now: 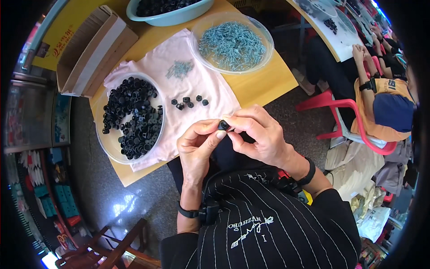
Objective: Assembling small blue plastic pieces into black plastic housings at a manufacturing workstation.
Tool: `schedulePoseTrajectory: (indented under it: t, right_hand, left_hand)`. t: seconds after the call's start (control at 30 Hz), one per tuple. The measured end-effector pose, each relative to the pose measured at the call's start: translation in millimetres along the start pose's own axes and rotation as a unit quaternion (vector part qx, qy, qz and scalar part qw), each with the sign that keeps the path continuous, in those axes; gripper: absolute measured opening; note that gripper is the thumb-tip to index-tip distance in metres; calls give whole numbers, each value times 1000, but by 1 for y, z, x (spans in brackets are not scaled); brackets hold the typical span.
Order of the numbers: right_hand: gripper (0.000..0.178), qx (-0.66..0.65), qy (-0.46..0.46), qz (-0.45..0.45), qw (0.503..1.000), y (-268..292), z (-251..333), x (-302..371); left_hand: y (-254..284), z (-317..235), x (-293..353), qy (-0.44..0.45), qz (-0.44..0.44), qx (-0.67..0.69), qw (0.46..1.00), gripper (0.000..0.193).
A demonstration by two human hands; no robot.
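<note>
Just past the table's near edge, a small round black plastic part (223, 125) is pinched between my two hands. Thumb and forefinger of my left hand (197, 145) grip it from the left. My right hand (260, 134) closes its fingertips on it from the right; whether a screw is in those fingers cannot be seen. Several loose black parts (190, 104) lie on the pale pink cloth (215, 96) beyond my hands. Left of them stands a clear round tub (101, 139) heaped with similar black parts. A small pile of screws (180, 69) rests farther back on the cloth.
A clear round tub (271, 45) of silvery screws stands at the table's far right. Behind are a light-blue basin (172, 19) of black parts and a cardboard box (96, 54). At right, another person (380, 107) sits on a red chair (333, 105) beside a second table.
</note>
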State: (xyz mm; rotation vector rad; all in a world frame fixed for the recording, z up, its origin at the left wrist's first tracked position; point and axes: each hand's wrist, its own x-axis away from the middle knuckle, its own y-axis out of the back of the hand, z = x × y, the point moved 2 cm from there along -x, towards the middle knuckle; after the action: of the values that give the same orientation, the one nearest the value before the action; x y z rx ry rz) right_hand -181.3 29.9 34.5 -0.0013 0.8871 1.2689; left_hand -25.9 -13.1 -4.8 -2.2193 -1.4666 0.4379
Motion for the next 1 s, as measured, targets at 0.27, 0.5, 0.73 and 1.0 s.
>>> schedulePoseTrajectory:
  t: [0.27,0.5,0.73,1.0]
  right_hand:
    - [39,65,54,2,996,1,-5,0]
    - [38,96,78,-32,992,-1,-5,1]
    - [36,103,80,-60,990,-5,-3,2]
    - [31,10,36,-2,999,1,-3,1]
  left_hand:
    - [-2,5,1,25,-13,36,999,18]
    - [-7,9,1,7,-27,43,999,18]
    - [-8,12,5,25,-57,69,996,17]
    - [-8,3,10,-14,-35,33,999,20]
